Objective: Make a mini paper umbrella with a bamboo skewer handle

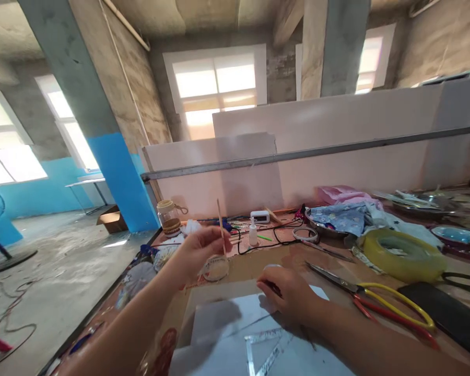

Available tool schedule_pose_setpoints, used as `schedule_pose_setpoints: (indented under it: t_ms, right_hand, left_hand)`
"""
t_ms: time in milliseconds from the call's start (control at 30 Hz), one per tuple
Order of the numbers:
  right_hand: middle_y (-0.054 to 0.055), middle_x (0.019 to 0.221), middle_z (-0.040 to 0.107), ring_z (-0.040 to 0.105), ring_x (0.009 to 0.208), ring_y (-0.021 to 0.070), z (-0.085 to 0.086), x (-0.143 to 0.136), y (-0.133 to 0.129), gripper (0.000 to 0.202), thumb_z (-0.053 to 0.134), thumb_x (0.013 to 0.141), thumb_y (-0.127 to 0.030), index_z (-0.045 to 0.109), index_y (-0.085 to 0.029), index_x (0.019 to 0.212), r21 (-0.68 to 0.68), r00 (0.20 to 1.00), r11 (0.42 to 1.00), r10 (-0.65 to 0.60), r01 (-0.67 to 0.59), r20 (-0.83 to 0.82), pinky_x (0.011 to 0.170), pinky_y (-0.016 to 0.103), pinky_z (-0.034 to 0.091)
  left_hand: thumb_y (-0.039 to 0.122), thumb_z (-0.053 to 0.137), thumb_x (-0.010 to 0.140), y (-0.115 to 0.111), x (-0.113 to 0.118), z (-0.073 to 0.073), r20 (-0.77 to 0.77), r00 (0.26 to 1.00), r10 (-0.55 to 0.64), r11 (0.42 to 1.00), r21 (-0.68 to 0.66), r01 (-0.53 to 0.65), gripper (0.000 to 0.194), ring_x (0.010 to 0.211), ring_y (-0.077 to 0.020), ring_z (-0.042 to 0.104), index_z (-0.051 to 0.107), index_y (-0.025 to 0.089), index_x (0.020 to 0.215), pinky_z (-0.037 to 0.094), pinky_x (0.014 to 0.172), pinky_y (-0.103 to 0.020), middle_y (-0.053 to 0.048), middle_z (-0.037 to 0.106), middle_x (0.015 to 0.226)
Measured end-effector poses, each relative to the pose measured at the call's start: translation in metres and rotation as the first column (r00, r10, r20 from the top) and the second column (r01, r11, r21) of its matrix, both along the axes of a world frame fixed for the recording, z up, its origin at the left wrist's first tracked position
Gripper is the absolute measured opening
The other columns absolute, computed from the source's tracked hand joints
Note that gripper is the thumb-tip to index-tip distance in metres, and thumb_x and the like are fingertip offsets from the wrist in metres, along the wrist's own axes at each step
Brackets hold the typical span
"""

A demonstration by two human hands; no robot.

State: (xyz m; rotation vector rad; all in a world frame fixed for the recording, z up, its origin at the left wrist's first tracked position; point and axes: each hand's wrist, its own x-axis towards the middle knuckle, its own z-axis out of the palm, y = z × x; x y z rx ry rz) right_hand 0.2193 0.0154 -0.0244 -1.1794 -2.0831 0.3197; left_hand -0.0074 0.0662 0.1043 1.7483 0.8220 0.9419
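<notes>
A thin wooden stick [220, 219] stands nearly upright in the pinched fingers of my left hand [201, 253]. Its lower end reaches down to a small round clear dish [216, 269]. My right hand [292, 295] is closed and rests over a white sheet [215, 329]; what its curled fingers hold, if anything, is hidden. A small pale round thing [273, 266] shows just behind those fingers. On the sheet, nearer to me, lies a triangular outline with a shiny, speckled surface [250, 352].
Scissors with red and yellow handles [376, 297] lie right of my right hand, near a big tape roll [403, 253] and a black phone-like slab [446, 316]. Behind stand a small white bottle [253, 232], a jar [168, 216] and a cloth-filled metal bowl [332, 222].
</notes>
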Motion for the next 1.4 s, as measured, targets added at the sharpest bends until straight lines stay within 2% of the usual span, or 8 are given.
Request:
schedule_pose_setpoints:
  t_ms: [367, 500, 600, 700, 800, 1033, 1233, 1400]
  right_hand:
    - [0.003, 0.075, 0.068, 0.057, 0.067, 0.0153, 0.005, -0.004, 0.003, 0.027, 0.047, 0.096, -0.028, 0.067, -0.018, 0.083, 0.044, 0.998, 0.999, 0.014, -0.011, -0.061, 0.063, 0.025, 0.038]
    - [0.001, 0.066, 0.063, 0.052, 0.06, 0.0135, 0.055, 0.009, -0.01, 0.034, 0.045, 0.098, -0.033, 0.065, -0.017, 0.075, 0.027, 0.997, 0.998, -0.062, 0.064, -0.056, 0.057, 0.025, 0.035]
    - [-0.002, 0.065, 0.06, 0.049, 0.057, 0.0118, 0.104, 0.026, -0.031, 0.027, 0.051, 0.096, -0.036, 0.066, -0.019, 0.082, 0.036, 0.993, 0.995, -0.085, 0.088, -0.081, 0.054, 0.023, 0.034]
    - [-0.003, 0.061, 0.056, 0.048, 0.053, 0.0109, 0.141, 0.038, -0.053, 0.027, 0.052, 0.096, -0.037, 0.066, -0.019, 0.081, 0.029, 0.98, 0.992, -0.118, 0.124, -0.162, 0.049, 0.022, 0.033]
    - [-0.002, 0.065, 0.06, 0.052, 0.055, 0.0113, 0.155, 0.042, -0.07, 0.027, 0.053, 0.097, -0.038, 0.068, -0.02, 0.084, -0.019, 0.993, 0.995, -0.1, 0.099, -0.065, 0.048, 0.022, 0.035]
    - [0.006, 0.115, 0.068, 0.063, 0.103, 0.0224, 0.127, 0.034, -0.063, 0.016, 0.059, 0.095, -0.029, 0.071, -0.026, 0.105, -0.029, 0.933, 0.998, 0.062, -0.055, 0.355, 0.086, 0.035, 0.048]
    - [0.01, 0.115, 0.069, 0.063, 0.106, 0.0235, 0.073, 0.0, -0.039, 0.023, 0.062, 0.092, -0.012, 0.07, -0.018, 0.112, -0.196, 0.884, 0.972, 0.203, -0.13, 0.422, 0.09, 0.036, 0.048]
    - [0.011, 0.116, 0.067, 0.062, 0.107, 0.0246, 0.069, -0.011, -0.045, 0.032, 0.071, 0.088, -0.024, 0.068, -0.018, 0.119, -0.295, 0.864, 0.936, 0.305, -0.193, 0.401, 0.091, 0.036, 0.049]
  left_hand:
    - [0.057, 0.066, 0.085, -0.044, 0.014, -0.004, -0.067, 0.98, -0.185, 0.979, -0.094, 0.179, 0.041, 0.069, -0.0129, 0.058, 0.058, 0.016, 0.087, 0.045, 0.066, -0.025, -0.002, 0.065, 0.073]
    - [0.055, 0.062, 0.086, -0.055, 0.012, -0.009, -0.071, 0.99, -0.12, 0.985, -0.136, 0.109, 0.039, 0.065, -0.0159, 0.061, 0.052, 0.02, 0.1, 0.046, 0.062, -0.028, 0.001, 0.062, 0.068]
    - [0.05, 0.048, 0.095, -0.058, 0.004, -0.021, -0.203, 0.977, 0.063, 0.997, 0.064, -0.051, 0.031, 0.072, -0.0178, 0.061, 0.055, 0.022, 0.105, 0.046, 0.068, -0.03, 0.0, 0.062, 0.075]
    - [0.047, 0.039, 0.099, -0.055, 0.001, -0.033, -0.398, 0.884, 0.245, 0.949, 0.286, -0.135, 0.032, 0.087, -0.0208, 0.061, 0.06, 0.022, 0.098, 0.043, 0.075, -0.032, -0.003, 0.066, 0.091]
    - [0.047, 0.035, 0.1, -0.049, 0.003, -0.044, -0.582, 0.773, 0.252, 0.945, 0.321, -0.066, 0.035, 0.079, -0.0211, 0.061, 0.059, 0.023, 0.09, 0.04, 0.068, -0.031, -0.001, 0.067, 0.085]
    - [0.038, 0.03, 0.102, -0.026, 0.002, -0.082, -0.792, 0.49, 0.364, 0.879, 0.466, 0.1, 0.036, 0.078, -0.0238, 0.066, 0.06, 0.022, 0.091, 0.042, 0.064, -0.032, -0.006, 0.07, 0.089]
    - [0.036, 0.03, 0.102, -0.013, -0.002, -0.104, -0.799, 0.457, 0.391, 0.875, 0.477, 0.086, 0.037, 0.083, -0.0263, 0.069, 0.062, 0.02, 0.094, 0.046, 0.069, -0.034, -0.01, 0.073, 0.091]
    - [0.037, 0.027, 0.103, -0.015, -0.001, -0.104, -0.789, 0.468, 0.397, 0.863, 0.495, 0.102, 0.04, 0.085, -0.0251, 0.069, 0.062, 0.02, 0.097, 0.047, 0.069, -0.033, -0.01, 0.073, 0.095]
